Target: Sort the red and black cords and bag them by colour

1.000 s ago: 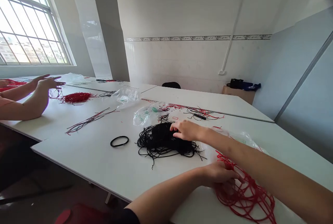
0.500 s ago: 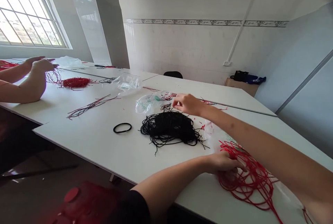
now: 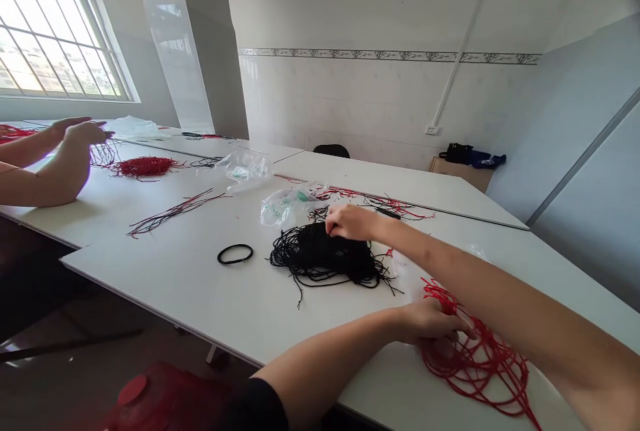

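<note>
My left hand (image 3: 434, 321) reaches across to the right, its fingers curled around a loose tangle of red cords (image 3: 493, 367) whose ends stick out above and below the grip. Crossing over from the right, my right hand (image 3: 346, 222) is at the top of a heap of black cords (image 3: 327, 254). Its fingertips are pressed together against the heap, and what is between them is hidden. A black cord ring (image 3: 235, 254) lies left of the heap. Crumpled clear plastic bags (image 3: 285, 207) with green print lie just behind it.
Another person's hands (image 3: 83, 132) hold thin cords at the far left, beside a red cord bundle (image 3: 146, 166). Loose dark and red cords (image 3: 173, 213) lie on the white table (image 3: 180, 277). A black chair back (image 3: 331, 150) stands behind. A cardboard box (image 3: 463, 171) bears dark cloth.
My right hand has come down from behind the black heap onto its top. My left hand stays on the red cords. The view has tilted slightly upward.
</note>
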`<state>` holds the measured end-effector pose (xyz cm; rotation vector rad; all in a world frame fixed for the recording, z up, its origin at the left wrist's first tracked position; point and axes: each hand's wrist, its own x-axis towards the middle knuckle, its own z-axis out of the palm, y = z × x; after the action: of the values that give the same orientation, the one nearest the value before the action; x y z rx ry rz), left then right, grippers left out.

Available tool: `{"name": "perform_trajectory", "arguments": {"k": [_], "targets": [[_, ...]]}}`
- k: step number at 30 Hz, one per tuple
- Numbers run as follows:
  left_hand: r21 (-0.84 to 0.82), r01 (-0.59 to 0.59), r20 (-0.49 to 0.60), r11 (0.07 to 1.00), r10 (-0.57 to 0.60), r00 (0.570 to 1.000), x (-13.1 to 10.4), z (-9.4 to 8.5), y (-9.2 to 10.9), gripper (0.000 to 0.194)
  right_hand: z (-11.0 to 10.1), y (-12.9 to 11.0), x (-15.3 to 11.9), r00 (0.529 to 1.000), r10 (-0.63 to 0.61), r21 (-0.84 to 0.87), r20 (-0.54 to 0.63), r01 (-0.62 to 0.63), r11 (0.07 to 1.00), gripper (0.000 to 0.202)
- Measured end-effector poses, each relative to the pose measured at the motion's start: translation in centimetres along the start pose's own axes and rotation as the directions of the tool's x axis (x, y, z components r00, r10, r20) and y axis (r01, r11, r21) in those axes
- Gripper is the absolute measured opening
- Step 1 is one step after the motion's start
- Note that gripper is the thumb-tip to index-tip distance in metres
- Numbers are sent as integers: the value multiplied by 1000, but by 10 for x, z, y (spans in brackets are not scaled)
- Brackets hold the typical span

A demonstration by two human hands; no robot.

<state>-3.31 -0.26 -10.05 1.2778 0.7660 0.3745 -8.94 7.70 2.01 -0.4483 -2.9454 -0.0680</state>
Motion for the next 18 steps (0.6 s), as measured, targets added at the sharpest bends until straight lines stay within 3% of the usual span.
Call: {"name": "perform_trajectory", "arguments": {"k": [3, 5, 7, 9, 14, 16, 18], "targets": [[-29, 51, -28, 998, -52, 998, 3, -1, -1, 15, -40, 15, -3, 991, 63, 116, -117, -50, 992, 12], [-35, 53, -24, 998, -54, 998, 2, 0, 0, 15, -66, 22, -7, 939, 187, 281, -290, -104, 954, 12], [-36, 46, -20, 998, -47, 999, 0, 0, 2, 14, -89, 27, -12, 810, 333, 453, -483, -95, 887, 13], [-38, 40, -19, 998, -40, 999, -1, 0, 3, 14, -110, 29, -18, 673, 437, 554, -597, -47, 831, 12], [-49, 45, 29, 998, -43, 999, 4, -4, -1, 15, -150, 25, -37, 460, 543, 622, -703, 28, 783, 6], [-51, 57, 46, 997, -55, 997, 6, -5, -3, 15, -161, 24, -44, 428, 583, 659, -691, 42, 751, 7], [-57, 63, 54, 996, -60, 997, 8, -7, -5, 14, -171, 24, -49, 432, 631, 716, -644, 49, 696, 8]]}}
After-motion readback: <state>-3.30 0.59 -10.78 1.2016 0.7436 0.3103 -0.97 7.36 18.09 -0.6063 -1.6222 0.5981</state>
